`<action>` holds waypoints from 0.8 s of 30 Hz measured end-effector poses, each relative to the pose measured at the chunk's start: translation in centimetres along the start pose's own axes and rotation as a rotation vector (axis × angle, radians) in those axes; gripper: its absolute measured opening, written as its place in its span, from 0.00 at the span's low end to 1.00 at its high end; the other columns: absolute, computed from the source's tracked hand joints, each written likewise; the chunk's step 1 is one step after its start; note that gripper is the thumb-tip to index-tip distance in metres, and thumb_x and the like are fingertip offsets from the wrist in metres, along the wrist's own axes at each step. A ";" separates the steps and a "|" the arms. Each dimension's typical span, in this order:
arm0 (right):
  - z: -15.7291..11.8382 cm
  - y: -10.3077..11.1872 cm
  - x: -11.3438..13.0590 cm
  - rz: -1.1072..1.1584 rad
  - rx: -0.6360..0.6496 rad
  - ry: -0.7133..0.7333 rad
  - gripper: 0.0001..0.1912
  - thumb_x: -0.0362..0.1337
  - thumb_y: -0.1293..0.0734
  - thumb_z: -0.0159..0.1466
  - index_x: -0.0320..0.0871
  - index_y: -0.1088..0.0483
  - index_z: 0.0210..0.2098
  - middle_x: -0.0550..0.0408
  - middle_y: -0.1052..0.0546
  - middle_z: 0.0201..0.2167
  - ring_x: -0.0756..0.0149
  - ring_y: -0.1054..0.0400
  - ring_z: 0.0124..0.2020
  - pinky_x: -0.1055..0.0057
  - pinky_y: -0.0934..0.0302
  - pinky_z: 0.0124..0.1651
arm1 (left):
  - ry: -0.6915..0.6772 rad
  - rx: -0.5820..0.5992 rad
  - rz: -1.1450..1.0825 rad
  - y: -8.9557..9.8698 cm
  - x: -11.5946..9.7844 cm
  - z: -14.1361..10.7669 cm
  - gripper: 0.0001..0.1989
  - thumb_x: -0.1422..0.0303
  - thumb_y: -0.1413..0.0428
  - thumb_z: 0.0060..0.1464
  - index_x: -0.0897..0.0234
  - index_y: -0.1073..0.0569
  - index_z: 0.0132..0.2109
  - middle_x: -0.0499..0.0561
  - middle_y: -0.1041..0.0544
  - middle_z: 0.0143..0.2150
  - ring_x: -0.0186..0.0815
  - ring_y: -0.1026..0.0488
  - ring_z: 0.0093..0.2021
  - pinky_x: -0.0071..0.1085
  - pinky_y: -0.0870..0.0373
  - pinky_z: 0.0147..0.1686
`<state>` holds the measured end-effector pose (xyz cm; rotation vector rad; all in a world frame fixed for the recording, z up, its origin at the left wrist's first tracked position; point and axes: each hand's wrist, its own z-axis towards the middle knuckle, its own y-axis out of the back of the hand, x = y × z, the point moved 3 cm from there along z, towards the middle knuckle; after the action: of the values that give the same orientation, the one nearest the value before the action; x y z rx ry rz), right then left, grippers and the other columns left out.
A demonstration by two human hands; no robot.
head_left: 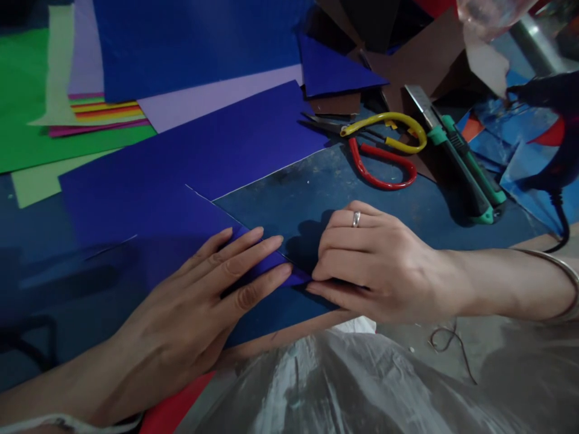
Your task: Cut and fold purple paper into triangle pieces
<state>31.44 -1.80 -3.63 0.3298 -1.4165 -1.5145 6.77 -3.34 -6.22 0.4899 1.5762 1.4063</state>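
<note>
Blue paper sheet (253, 135) on the near-middle of the table (289, 208), angled far right to near left; left hand (203, 307) flat over its near part, fingers spread, right hand (384, 259) closed with the near-right corner seemingly pinched at thumb and fingertips. Step looks like lining up or creasing that edge; any further press calls for a steady left hand and an unslipped corner. Scissors (382, 180) overlap the sheet's far-right end, blades inward, cutter knives (456, 154) farther right, coloured papers (27, 102) far left.
</note>
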 end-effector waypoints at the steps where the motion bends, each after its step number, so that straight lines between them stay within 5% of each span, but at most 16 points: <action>1: 0.0 0.0 0.0 0.002 0.008 0.005 0.16 0.38 0.37 0.75 0.45 0.26 0.31 0.55 0.22 0.32 0.64 0.33 0.36 0.62 0.42 0.42 | -0.005 0.004 0.001 0.0 0.0 0.0 0.37 0.81 0.54 0.62 0.52 0.38 0.74 0.48 0.40 0.78 0.43 0.45 0.79 0.47 0.50 0.78; 7: 0.2 0.2 0.0 0.030 0.081 0.080 0.19 0.36 0.38 0.76 0.45 0.27 0.27 0.55 0.24 0.30 0.64 0.33 0.36 0.64 0.42 0.40 | -0.047 0.002 -0.014 -0.1 0.2 -0.1 0.34 0.80 0.55 0.64 0.53 0.38 0.74 0.47 0.43 0.79 0.42 0.47 0.79 0.46 0.54 0.79; 11: 0.1 0.3 -0.1 0.020 0.017 0.096 0.18 0.35 0.37 0.75 0.43 0.26 0.29 0.55 0.23 0.30 0.64 0.33 0.36 0.64 0.43 0.40 | -0.068 0.008 -0.022 0.0 0.3 0.1 0.31 0.76 0.54 0.68 0.54 0.40 0.75 0.45 0.44 0.80 0.40 0.49 0.79 0.44 0.58 0.79; 18: 0.0 -0.2 -0.4 0.289 -0.038 -0.163 0.13 0.38 0.32 0.73 0.40 0.23 0.33 0.57 0.23 0.28 0.68 0.34 0.33 0.66 0.43 0.42 | -0.026 -0.018 -0.011 0.0 -0.1 0.7 0.29 0.66 0.55 0.75 0.46 0.49 0.78 0.39 0.43 0.79 0.38 0.45 0.78 0.38 0.59 0.79; 24: 0.3 -0.4 0.1 0.243 0.013 -0.246 0.14 0.37 0.33 0.73 0.40 0.23 0.32 0.57 0.24 0.29 0.69 0.36 0.33 0.66 0.49 0.41 | -0.013 -0.035 -0.012 0.0 -0.4 0.9 0.29 0.61 0.56 0.76 0.43 0.53 0.78 0.38 0.40 0.78 0.36 0.44 0.78 0.37 0.59 0.78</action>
<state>31.03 -1.77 -3.84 -0.0243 -1.5957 -1.3805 7.68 -3.17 -5.96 0.4671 1.5398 1.4163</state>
